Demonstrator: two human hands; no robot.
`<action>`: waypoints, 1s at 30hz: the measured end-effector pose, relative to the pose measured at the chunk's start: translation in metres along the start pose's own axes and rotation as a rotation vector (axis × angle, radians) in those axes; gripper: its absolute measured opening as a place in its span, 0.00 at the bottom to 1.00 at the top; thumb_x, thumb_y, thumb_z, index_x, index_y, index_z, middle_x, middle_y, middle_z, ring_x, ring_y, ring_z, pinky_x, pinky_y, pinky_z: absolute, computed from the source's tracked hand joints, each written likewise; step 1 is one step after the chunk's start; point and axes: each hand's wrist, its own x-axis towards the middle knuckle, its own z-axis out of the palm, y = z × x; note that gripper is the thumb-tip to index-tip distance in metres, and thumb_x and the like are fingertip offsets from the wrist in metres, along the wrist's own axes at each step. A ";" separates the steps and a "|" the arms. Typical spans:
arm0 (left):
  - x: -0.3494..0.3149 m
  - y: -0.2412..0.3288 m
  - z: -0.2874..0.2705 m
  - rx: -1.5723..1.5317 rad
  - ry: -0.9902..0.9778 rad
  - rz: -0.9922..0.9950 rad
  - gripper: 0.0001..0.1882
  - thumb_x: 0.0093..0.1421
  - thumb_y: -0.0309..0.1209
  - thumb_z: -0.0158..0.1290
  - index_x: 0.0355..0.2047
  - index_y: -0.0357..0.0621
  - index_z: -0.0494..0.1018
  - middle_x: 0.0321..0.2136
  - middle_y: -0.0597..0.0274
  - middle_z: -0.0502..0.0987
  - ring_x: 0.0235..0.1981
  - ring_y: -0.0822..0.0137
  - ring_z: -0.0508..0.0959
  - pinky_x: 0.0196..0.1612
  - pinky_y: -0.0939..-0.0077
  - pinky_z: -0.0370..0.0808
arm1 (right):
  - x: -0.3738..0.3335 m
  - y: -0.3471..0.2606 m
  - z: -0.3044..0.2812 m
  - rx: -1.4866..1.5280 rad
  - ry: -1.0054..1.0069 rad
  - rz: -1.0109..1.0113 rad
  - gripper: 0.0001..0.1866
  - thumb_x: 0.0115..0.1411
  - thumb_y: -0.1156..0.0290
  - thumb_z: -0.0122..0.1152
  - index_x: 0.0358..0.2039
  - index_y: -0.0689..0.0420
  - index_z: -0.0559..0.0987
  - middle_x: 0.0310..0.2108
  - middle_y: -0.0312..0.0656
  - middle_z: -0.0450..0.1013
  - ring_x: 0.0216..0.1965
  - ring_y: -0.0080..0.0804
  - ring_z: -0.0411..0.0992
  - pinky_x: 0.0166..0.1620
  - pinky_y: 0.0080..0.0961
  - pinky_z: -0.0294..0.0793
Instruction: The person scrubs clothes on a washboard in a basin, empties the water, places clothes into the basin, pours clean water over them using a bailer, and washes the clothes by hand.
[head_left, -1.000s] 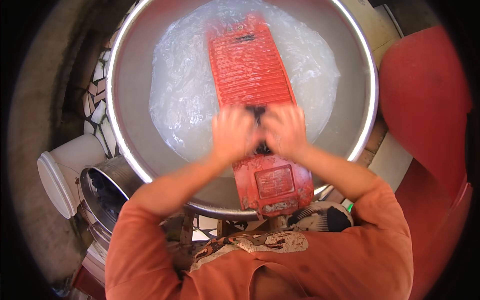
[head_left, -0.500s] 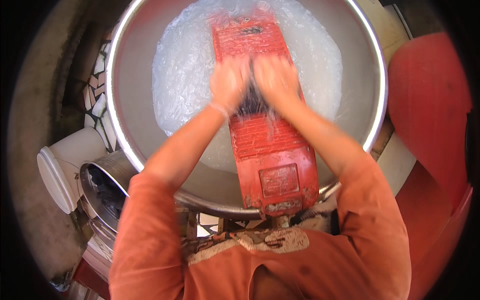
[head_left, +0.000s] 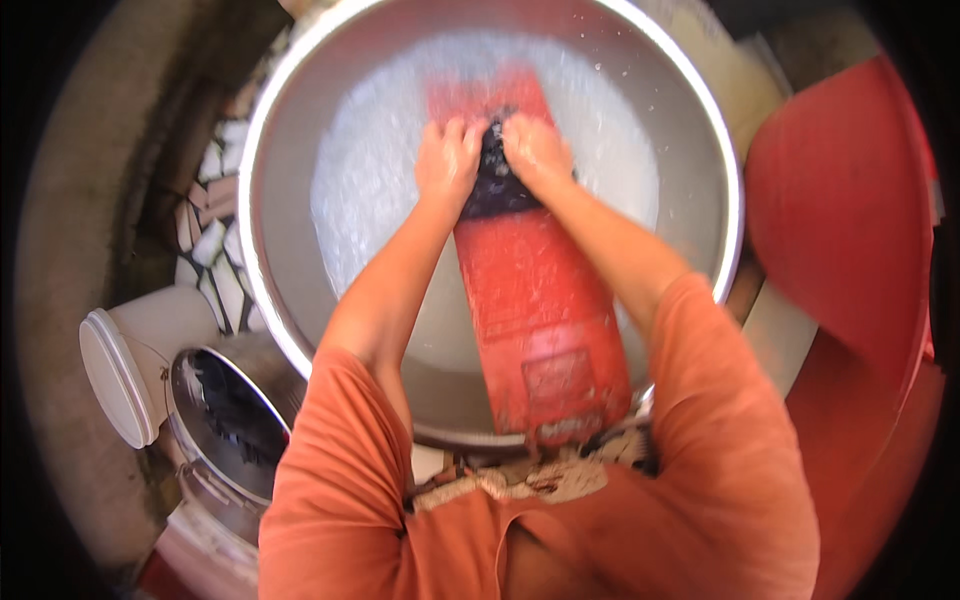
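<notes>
A red plastic washboard [head_left: 535, 285] slants from the near rim of a large metal basin [head_left: 270, 275] into sudsy water [head_left: 365, 170]. Its far end dips under the surface. On its upper half lies a wet dark cloth [head_left: 497, 198], bunched between my hands. My left hand [head_left: 448, 162] grips the cloth's left side with curled fingers, and my right hand [head_left: 536, 152] grips the right side, a short gap apart. Both press down against the board near the waterline. Part of the cloth is hidden under my palms.
At the left stand a white bucket [head_left: 165, 330] and a tilted metal pot [head_left: 190, 420] with dark wet cloth [head_left: 235, 405] inside. A big red plastic tub [head_left: 835, 210] rises close by the basin's right side. Broken-tile paving [head_left: 215, 250] shows left of the basin.
The dark cloth shows more between my hands, which have shifted slightly on the board and are less blurred. The whole view has tilted a little, and the washboard keeps its slant.
</notes>
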 end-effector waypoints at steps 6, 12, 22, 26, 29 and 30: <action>-0.004 -0.095 -0.085 -0.162 0.207 -0.872 0.31 0.58 0.57 0.43 0.47 0.40 0.66 0.47 0.35 0.61 0.45 0.39 0.69 0.51 0.55 0.65 | -0.007 0.017 -0.001 0.497 0.239 0.341 0.28 0.58 0.48 0.48 0.55 0.49 0.66 0.51 0.57 0.65 0.55 0.54 0.61 0.55 0.47 0.58; -0.088 -0.123 -0.019 -0.182 0.237 -0.761 0.45 0.48 0.53 0.59 0.57 0.38 0.54 0.50 0.33 0.59 0.52 0.41 0.63 0.57 0.59 0.59 | -0.064 0.012 0.007 -0.299 0.125 -0.150 0.26 0.58 0.49 0.49 0.55 0.45 0.69 0.59 0.55 0.56 0.61 0.57 0.50 0.60 0.51 0.44; -0.104 -0.099 0.033 -0.146 -0.188 -0.666 0.28 0.50 0.37 0.56 0.52 0.44 0.63 0.46 0.40 0.68 0.53 0.44 0.65 0.54 0.60 0.64 | -0.063 0.017 0.011 -0.340 0.069 -0.080 0.26 0.58 0.48 0.47 0.55 0.43 0.68 0.60 0.52 0.56 0.62 0.54 0.49 0.60 0.48 0.44; -0.106 -0.131 0.001 -0.329 0.397 -0.564 0.20 0.52 0.28 0.53 0.46 0.39 0.66 0.41 0.45 0.70 0.45 0.52 0.68 0.52 0.63 0.63 | -0.069 0.007 0.011 -0.302 0.082 -0.094 0.26 0.58 0.48 0.47 0.55 0.43 0.69 0.60 0.52 0.56 0.62 0.55 0.49 0.60 0.48 0.45; -0.132 -0.128 0.013 -0.679 0.674 -0.958 0.22 0.54 0.28 0.51 0.48 0.32 0.61 0.44 0.47 0.67 0.47 0.56 0.66 0.54 0.67 0.60 | -0.066 -0.005 0.016 -0.278 0.072 -0.115 0.26 0.58 0.48 0.47 0.55 0.43 0.69 0.60 0.52 0.56 0.62 0.55 0.49 0.60 0.48 0.45; -0.140 -0.123 0.015 -0.664 0.548 -0.958 0.24 0.55 0.30 0.50 0.50 0.33 0.59 0.48 0.41 0.64 0.49 0.51 0.65 0.56 0.65 0.59 | -0.066 -0.003 0.015 -0.279 0.072 -0.108 0.26 0.58 0.48 0.47 0.55 0.43 0.69 0.60 0.52 0.56 0.62 0.55 0.49 0.60 0.48 0.45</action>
